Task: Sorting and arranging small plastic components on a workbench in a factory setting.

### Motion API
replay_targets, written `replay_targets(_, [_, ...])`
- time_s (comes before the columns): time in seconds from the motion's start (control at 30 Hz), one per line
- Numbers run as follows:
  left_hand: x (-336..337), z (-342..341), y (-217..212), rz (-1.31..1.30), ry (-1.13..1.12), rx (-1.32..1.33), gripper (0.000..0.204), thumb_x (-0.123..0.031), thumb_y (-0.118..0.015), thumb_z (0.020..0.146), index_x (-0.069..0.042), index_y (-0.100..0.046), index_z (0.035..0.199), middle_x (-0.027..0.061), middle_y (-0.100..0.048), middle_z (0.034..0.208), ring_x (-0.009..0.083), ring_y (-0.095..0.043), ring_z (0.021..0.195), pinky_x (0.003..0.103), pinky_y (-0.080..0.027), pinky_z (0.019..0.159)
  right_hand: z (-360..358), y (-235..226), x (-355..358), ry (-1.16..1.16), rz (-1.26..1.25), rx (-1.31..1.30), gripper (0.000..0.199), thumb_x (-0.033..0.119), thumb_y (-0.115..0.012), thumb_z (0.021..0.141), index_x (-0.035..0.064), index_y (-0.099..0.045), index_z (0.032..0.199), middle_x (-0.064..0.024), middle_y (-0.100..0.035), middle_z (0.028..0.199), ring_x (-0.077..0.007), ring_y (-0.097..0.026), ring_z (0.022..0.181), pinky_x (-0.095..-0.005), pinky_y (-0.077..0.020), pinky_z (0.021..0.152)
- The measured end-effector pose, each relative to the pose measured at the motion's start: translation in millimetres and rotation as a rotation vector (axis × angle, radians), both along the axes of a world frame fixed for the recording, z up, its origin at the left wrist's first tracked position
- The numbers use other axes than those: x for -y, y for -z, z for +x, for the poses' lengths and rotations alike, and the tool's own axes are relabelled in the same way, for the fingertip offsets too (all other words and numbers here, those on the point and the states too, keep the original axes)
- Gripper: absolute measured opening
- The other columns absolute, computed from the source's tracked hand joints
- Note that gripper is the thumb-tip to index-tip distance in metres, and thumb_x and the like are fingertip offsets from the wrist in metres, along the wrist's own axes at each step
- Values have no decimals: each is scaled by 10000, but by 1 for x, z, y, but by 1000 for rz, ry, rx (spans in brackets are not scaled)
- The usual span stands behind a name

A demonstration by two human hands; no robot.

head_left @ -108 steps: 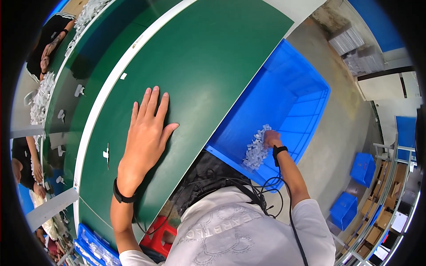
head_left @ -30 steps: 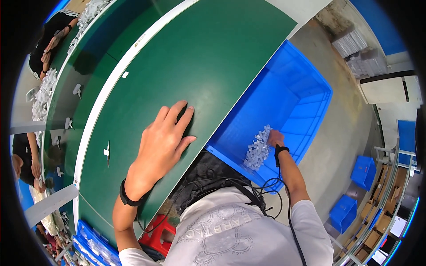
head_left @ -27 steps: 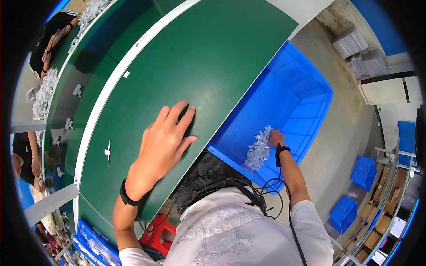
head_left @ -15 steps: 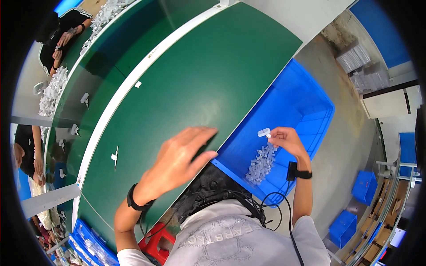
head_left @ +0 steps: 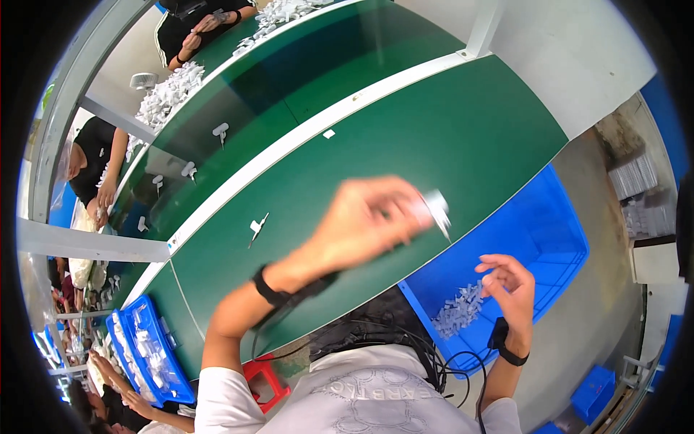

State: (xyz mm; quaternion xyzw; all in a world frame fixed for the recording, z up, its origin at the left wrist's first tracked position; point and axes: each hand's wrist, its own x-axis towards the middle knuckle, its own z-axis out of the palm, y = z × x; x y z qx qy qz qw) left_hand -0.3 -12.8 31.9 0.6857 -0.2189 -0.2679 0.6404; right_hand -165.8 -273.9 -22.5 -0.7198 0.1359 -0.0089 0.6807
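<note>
Hands (head_left: 372, 220) astride edge of green table (head_left: 448, 130)

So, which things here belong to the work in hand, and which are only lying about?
In the work, seemingly:
white piece in the left hand
white pile in the blue bin

Probably just lying about:
white scrap on the green table
dark stick with white part, same table
red stool

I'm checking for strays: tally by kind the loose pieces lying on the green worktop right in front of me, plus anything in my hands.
Small flat white piece, on the green worktop: 1
White piece with a thin dark rod, also on it: 1
Blurred white piece with thin prongs, in the left hand: 1
Total: 3, with none visible in the right hand
</note>
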Motion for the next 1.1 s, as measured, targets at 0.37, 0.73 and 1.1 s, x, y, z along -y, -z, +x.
replay_targets(0.37, [-177, 218, 48, 1230, -766, 468, 430, -360, -688, 892, -3, -677, 1132, 144, -704, 1025, 272, -675, 879, 401, -550, 747, -17, 235, 99, -96, -956, -693, 309, 393, -727, 797, 114, -750, 929, -96, -733, 881, -311, -699, 858, -413, -546, 724])
replay_targets(0.73, [-87, 57, 35, 888, -360, 1151, 425, -244, -703, 891, -3, -616, 1231, 189, -549, 1365, 385, -525, 1239, 436, -421, 1046, -54, 308, 95, 89, -1053, -857, 224, 179, -673, 778, 58, -741, 954, -194, -719, 1009, -385, -694, 950, -456, -567, 802])
replay_targets(1.1, [-48, -7, 33, 751, 43, 1055, 493, -184, -740, 823, 15, -583, 1245, 204, -490, 1407, 397, -460, 1300, 511, -329, 1135, -53, 322, 67, 49, -1104, -857, 281, 249, -707, 773, 46, -723, 965, -168, -710, 1065, -366, -681, 993, -475, -554, 823])
